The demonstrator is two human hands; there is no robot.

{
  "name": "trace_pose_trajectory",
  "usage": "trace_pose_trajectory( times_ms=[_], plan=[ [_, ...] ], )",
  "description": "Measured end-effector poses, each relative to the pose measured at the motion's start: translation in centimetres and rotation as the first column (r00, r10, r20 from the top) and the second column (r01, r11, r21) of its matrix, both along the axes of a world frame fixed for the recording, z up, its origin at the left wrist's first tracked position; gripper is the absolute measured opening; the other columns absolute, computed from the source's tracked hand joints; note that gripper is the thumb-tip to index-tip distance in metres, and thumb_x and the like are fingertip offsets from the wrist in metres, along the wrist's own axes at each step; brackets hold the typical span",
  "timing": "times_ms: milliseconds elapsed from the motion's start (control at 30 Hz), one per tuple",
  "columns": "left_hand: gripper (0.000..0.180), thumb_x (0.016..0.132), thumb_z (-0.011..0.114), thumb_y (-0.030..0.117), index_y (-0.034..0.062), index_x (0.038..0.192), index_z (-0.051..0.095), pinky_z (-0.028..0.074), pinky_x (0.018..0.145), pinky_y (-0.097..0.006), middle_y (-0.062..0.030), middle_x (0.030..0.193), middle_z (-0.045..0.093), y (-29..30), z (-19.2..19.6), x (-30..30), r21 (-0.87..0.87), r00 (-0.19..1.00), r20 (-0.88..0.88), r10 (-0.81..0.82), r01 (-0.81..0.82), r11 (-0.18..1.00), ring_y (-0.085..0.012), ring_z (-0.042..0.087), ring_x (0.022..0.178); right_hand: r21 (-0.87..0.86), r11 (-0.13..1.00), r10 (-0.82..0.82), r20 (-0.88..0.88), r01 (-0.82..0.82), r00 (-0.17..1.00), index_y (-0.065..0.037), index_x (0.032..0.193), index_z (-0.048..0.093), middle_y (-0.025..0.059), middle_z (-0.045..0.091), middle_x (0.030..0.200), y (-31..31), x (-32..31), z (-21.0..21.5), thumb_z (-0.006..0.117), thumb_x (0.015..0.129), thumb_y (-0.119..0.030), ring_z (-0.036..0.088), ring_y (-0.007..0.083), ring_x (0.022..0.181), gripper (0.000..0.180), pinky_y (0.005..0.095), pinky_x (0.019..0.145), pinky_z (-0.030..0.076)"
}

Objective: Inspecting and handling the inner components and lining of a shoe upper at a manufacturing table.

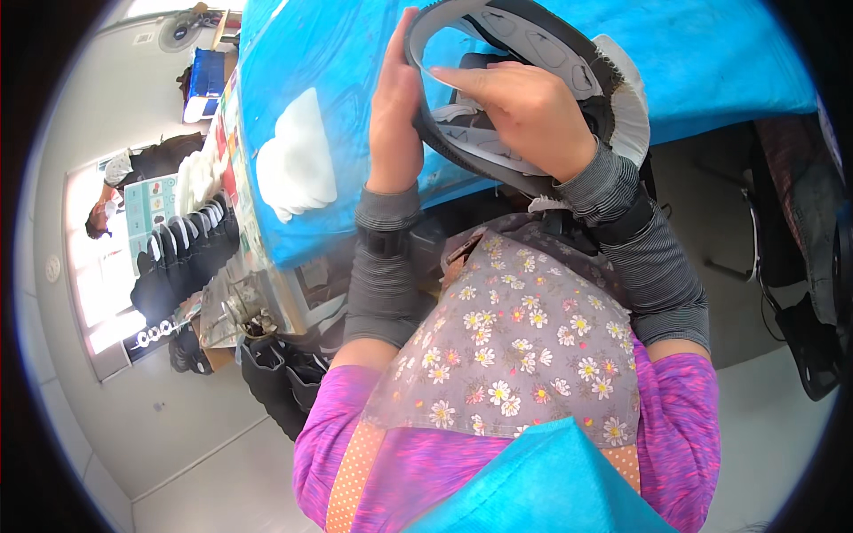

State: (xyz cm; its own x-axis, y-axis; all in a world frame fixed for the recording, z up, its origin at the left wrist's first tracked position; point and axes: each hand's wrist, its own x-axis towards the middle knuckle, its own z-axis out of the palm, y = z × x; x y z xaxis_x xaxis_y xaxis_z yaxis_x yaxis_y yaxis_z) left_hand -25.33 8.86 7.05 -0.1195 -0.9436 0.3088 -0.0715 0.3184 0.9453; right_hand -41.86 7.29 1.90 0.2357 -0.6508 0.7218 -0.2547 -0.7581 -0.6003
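Observation:
Above the near edge of the blue-covered table, a dark grey shoe upper [570, 67] is held up with its opening spread. Its pale lining carries oval shapes, and frayed white material edges its right end. My left hand [396, 111] supports the left rim from outside, fingers long and nearly straight; its thumb is not clear. My right hand [533, 115] reaches into the opening, index finger stretched toward the left rim and the other fingers curled. The upper hides part of those fingers. Left of my hands lies a stack of white padding pieces [300, 160].
The blue table cover [720, 62] runs along the far side. Several black uppers [182, 253] stand in a row at left, with black boot-like items [275, 373] lower down. A person [105, 209] is at the far left. A metal-framed chair [791, 302] stands at right.

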Motion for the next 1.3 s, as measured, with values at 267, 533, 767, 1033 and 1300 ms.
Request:
trace_pose_trajectory(
  times_ms=[267, 533, 767, 1033, 1300],
  plan=[
    [0.102, 0.064, 0.05, 0.015, 0.0019, 0.162, 0.022, 0.018, 0.124, -0.037, -0.0159, 0.163, 0.03, 0.9, 2.1, -0.6, 0.098, 0.989, 0.143, -0.047, 0.033, 0.995, -0.0276, 0.029, 0.152, -0.05, 0.998, -0.036, 0.047, 0.039, 0.998, -0.016, 0.126, 0.071, 0.007, 0.075, 0.097, 0.0, -0.1, -0.5, 0.072, 0.081, -0.01, 0.071, 0.0254, 0.079, 0.045, 0.0354, 0.071, 0.058],
    [0.108, 0.063, 0.051, 0.015, 0.0045, 0.164, 0.013, 0.015, 0.125, -0.036, -0.0146, 0.167, 0.023, 1.1, 2.4, -1.8, 0.123, 0.991, 0.134, -0.026, 0.009, 0.992, -0.0285, 0.021, 0.155, -0.035, 0.999, -0.026, 0.038, 0.027, 0.999, -0.008, 0.125, 0.067, 0.0095, 0.075, 0.106, 1.2, 0.7, 0.7, 0.075, 0.08, -0.018, 0.07, 0.0278, 0.084, 0.047, 0.0367, 0.073, 0.058],
    [0.107, 0.068, 0.052, 0.015, 0.0063, 0.164, 0.006, 0.017, 0.125, -0.039, -0.0143, 0.168, 0.02, 0.4, 1.1, -0.5, 0.096, 0.992, 0.11, -0.054, 0.043, 0.994, -0.0304, 0.022, 0.154, -0.044, 0.998, -0.044, 0.046, 0.046, 0.998, -0.004, 0.125, 0.066, 0.0106, 0.074, 0.108, 1.4, 1.6, 0.8, 0.068, 0.084, -0.011, 0.07, 0.0276, 0.084, 0.042, 0.0355, 0.076, 0.056],
    [0.104, 0.076, 0.058, 0.031, 0.0065, 0.164, 0.007, 0.014, 0.126, -0.041, -0.0141, 0.168, 0.018, 1.1, 0.6, -0.3, 0.098, 0.997, -0.025, -0.07, 0.072, 0.993, -0.0303, 0.019, 0.156, -0.048, 0.998, -0.028, 0.021, 0.029, 0.999, -0.001, 0.126, 0.063, 0.0117, 0.073, 0.11, 1.9, 2.3, 0.6, 0.066, 0.085, -0.009, 0.069, 0.0273, 0.083, 0.043, 0.0361, 0.079, 0.055],
    [0.09, 0.089, 0.04, 0.047, 0.0081, 0.164, 0.01, 0.017, 0.125, -0.039, -0.0143, 0.167, 0.024, 1.0, -0.7, 0.0, 0.115, 0.994, -0.107, 0.021, -0.008, 0.993, -0.0279, 0.025, 0.153, -0.041, 0.999, 0.012, -0.07, -0.015, 0.997, 0.012, 0.131, 0.052, 0.0219, 0.066, 0.118, 2.6, 3.1, 0.5, 0.06, 0.087, -0.006, 0.069, 0.0305, 0.094, 0.048, 0.0394, 0.084, 0.057]
  ],
)
